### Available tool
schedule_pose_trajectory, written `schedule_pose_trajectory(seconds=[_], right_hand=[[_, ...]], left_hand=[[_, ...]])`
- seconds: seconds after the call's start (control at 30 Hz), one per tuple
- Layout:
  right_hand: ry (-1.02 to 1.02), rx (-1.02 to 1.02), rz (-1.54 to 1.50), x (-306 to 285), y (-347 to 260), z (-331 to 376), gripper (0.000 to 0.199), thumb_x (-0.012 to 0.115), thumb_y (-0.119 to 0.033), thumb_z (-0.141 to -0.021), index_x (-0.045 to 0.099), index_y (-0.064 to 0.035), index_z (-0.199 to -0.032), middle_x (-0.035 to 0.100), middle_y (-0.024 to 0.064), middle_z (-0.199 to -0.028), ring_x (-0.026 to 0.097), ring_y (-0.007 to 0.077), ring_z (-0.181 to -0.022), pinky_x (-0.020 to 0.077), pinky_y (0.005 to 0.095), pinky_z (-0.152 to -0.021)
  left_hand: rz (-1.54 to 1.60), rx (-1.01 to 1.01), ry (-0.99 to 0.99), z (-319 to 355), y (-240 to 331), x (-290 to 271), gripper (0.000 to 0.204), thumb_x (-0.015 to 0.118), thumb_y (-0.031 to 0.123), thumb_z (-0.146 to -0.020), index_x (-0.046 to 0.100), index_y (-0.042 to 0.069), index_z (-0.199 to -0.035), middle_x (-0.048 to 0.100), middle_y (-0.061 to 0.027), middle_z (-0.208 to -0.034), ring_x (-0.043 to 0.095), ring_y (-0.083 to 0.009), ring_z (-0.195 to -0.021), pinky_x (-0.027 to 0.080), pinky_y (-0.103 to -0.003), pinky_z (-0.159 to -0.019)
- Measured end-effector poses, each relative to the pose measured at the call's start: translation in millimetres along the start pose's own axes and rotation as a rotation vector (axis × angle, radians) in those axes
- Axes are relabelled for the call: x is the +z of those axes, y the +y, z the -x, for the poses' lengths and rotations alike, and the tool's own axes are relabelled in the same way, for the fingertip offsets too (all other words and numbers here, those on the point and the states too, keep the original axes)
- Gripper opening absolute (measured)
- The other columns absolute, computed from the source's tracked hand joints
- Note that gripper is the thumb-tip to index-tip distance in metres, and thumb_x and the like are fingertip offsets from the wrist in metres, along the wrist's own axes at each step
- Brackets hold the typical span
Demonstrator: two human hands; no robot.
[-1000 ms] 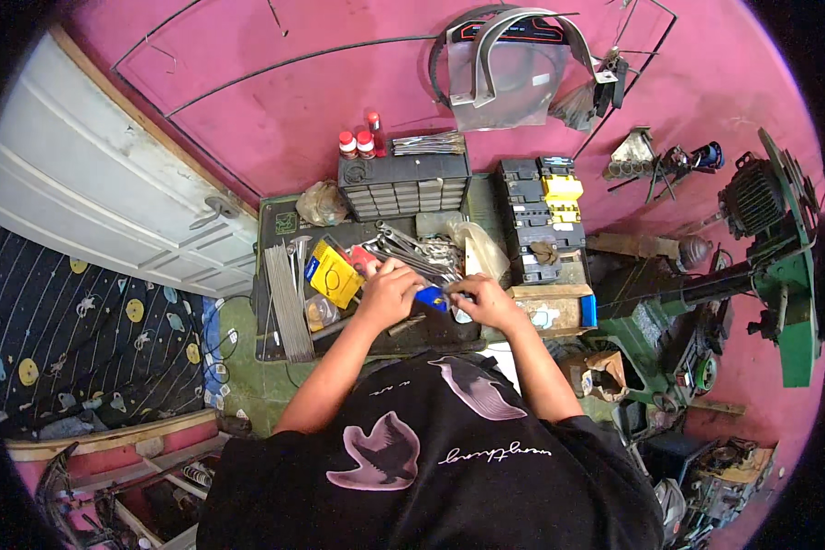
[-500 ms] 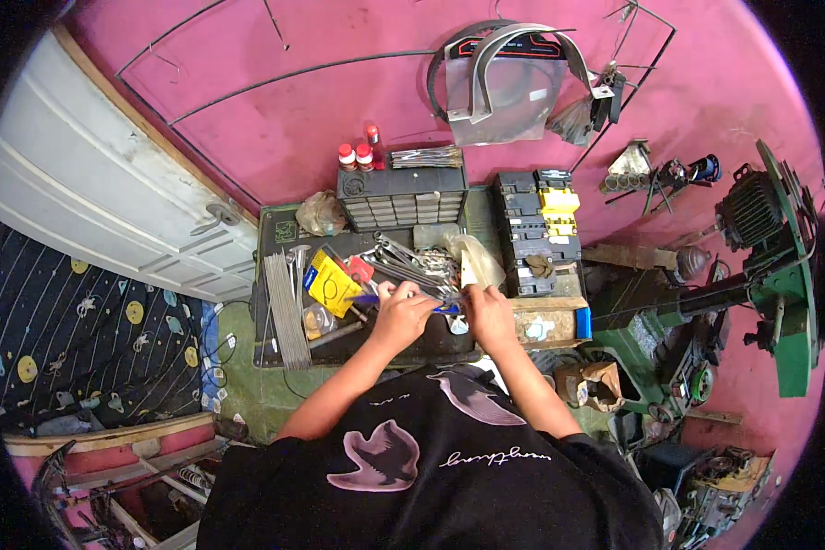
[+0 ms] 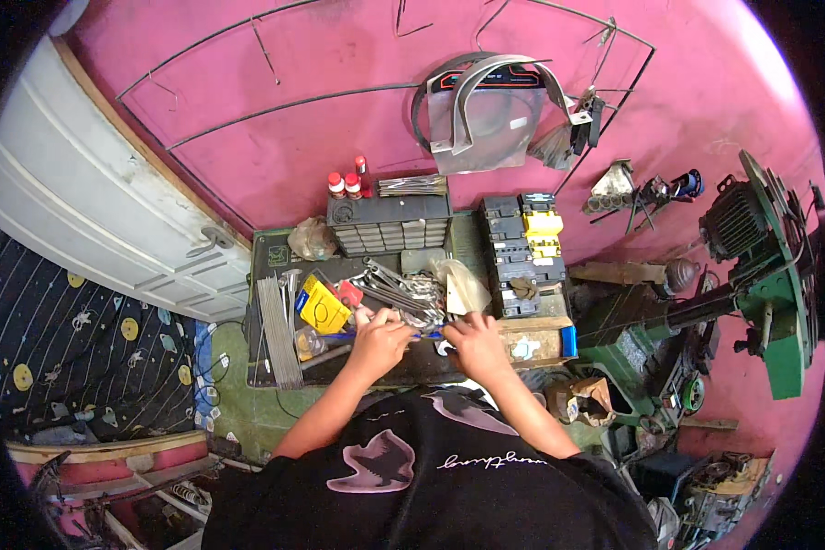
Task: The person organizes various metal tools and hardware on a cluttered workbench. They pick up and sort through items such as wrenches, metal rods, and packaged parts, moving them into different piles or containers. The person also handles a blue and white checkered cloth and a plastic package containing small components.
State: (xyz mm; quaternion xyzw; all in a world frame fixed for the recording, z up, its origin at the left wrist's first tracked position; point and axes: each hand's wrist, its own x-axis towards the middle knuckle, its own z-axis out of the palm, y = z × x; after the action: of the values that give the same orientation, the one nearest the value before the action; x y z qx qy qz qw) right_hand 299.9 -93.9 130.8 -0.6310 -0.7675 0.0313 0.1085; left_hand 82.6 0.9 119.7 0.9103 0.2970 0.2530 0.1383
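My left hand (image 3: 380, 341) and my right hand (image 3: 474, 341) rest side by side on a cluttered workbench (image 3: 264, 275), near its front edge. A thin blue tool (image 3: 428, 335) lies across between them; my left hand is closed over it and my right hand's fingers grip its right end. Just beyond my fingers is a pile of steel wrenches (image 3: 396, 291). A yellow package (image 3: 323, 307) lies left of my left hand.
A bundle of metal rods (image 3: 278, 332) lies at the bench's left. At the back stand a small-drawer organiser (image 3: 390, 225), red-capped bottles (image 3: 344, 183) and a black and yellow case (image 3: 528, 249). A green machine (image 3: 772, 307) is on the right, a white door (image 3: 92, 211) on the left.
Both hands have drawn back from the wrench pile toward the bench's near edge, and the blue tool now lies across between them.
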Motion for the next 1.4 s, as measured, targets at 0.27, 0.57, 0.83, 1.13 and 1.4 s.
schedule_pose_trajectory(seconds=[0.27,0.57,0.83,1.13,1.4], right_hand=[[-0.21,-0.073,0.067,57.4,-10.2,-7.3,0.027,0.067,-0.021,-0.08,0.072,-0.013,-0.105,0.069,0.0027,-0.097,0.056,0.0244,-0.105,0.0397,0.0454,-0.088],[0.029,-0.086,-0.047,38.0,-14.4,-7.4,0.02,0.07,-0.019,-0.082,0.065,-0.0137,-0.1,0.07,0.0001,-0.1,0.057,0.0238,-0.11,0.0362,0.0498,-0.095],[-0.178,-0.009,0.286,73.5,-31.5,0.3,0.033,0.071,-0.029,-0.081,0.07,-0.019,-0.113,0.065,-0.0041,-0.111,0.056,0.0218,-0.111,0.0385,0.0507,-0.093],[-0.227,0.041,-0.029,81.7,-35.1,-6.5,0.028,0.074,-0.029,-0.077,0.069,-0.0231,-0.104,0.065,0.0,-0.108,0.056,0.0238,-0.105,0.0389,0.0486,-0.089],[-0.376,0.396,-0.065,143.6,-11.1,15.1,0.03,0.074,-0.03,-0.08,0.071,-0.0218,-0.108,0.07,0.0007,-0.114,0.056,0.0284,-0.115,0.0368,0.0585,-0.092]], left_hand=[[0.016,-0.032,-0.063,36.7,-16.4,14.8,0.011,0.075,0.018,-0.076,0.076,0.022,-0.086,0.07,0.0064,-0.08,0.06,-0.016,-0.091,0.033,-0.043,-0.087],[0.095,-0.164,-0.174,33.3,-42.4,-2.8,0.021,0.08,0.03,-0.075,0.074,0.017,-0.091,0.073,0.0022,-0.091,0.06,-0.0204,-0.098,0.033,-0.046,-0.09],[-0.037,-0.131,-0.245,42.9,-52.2,0.3,0.017,0.079,0.023,-0.074,0.074,0.016,-0.089,0.071,0.0017,-0.089,0.059,-0.0216,-0.1,0.032,-0.049,-0.091],[-0.017,-0.195,-0.32,87.5,-87.1,16.1,0.015,0.075,0.019,-0.077,0.072,0.016,-0.091,0.069,0.0014,-0.096,0.057,-0.0227,-0.102,0.031,-0.054,-0.092],[-0.079,-0.389,-0.142,131.4,-131.9,24.7,0.015,0.074,0.024,-0.08,0.069,0.016,-0.092,0.065,-0.0024,-0.094,0.057,-0.026,-0.107,0.034,-0.052,-0.092]])
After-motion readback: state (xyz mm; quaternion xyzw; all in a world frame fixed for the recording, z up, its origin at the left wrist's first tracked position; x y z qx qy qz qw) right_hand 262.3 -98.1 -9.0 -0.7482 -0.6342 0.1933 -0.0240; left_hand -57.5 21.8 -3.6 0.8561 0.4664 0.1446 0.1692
